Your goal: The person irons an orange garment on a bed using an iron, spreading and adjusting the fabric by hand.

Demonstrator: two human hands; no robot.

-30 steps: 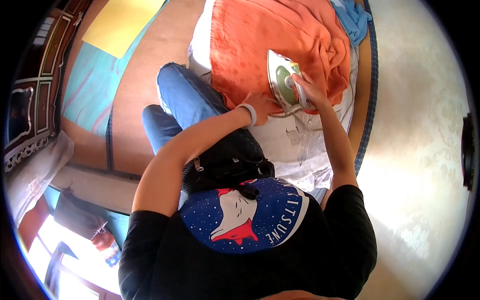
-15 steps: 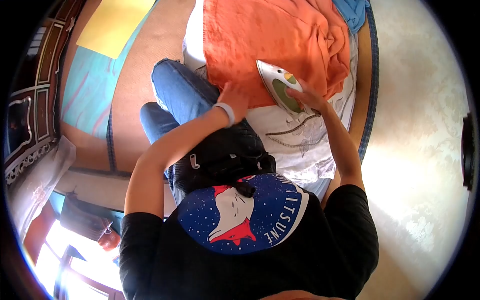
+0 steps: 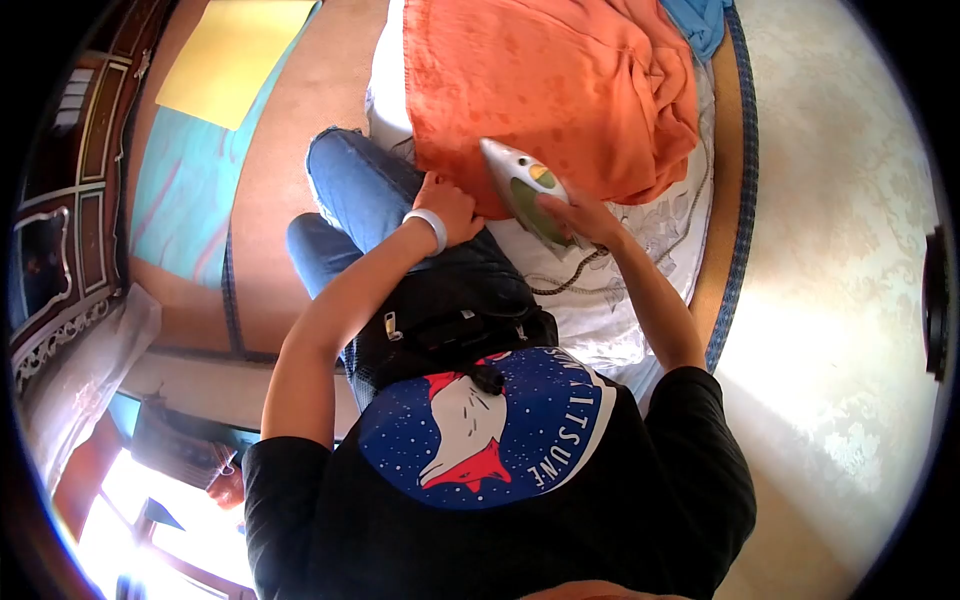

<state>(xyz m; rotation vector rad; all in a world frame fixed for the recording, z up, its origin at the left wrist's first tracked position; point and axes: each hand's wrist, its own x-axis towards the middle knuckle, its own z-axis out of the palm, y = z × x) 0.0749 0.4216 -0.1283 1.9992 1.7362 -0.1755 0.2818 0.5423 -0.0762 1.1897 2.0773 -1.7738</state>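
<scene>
The orange cloth point(image 3: 510, 90) lies over a white patterned sheet point(image 3: 600, 320), smooth at left with darker damp-looking spots and bunched in folds at right. My right hand point(image 3: 582, 218) is closed around the handle of a white and green iron point(image 3: 522, 192), whose tip points up and to the left over the cloth's near edge. At the cloth's near left corner, my left hand point(image 3: 455, 210), with a white wristband, has its fingers curled on the fabric; the fingertips are partly hidden. A dark braided cord point(image 3: 575, 275) trails from the iron's heel across the sheet.
My bent legs in blue jeans point(image 3: 365, 180) are left of the cloth. Blue fabric point(image 3: 698, 25) lies at the far right corner. On the left are a yellow sheet point(image 3: 235, 60), a turquoise marbled piece point(image 3: 185, 195) and dark ornate furniture point(image 3: 60, 230).
The iron has moved left and slightly toward me in my right hand. My left hand has shifted slightly left and down, and its fingers now curl at the cloth's corner.
</scene>
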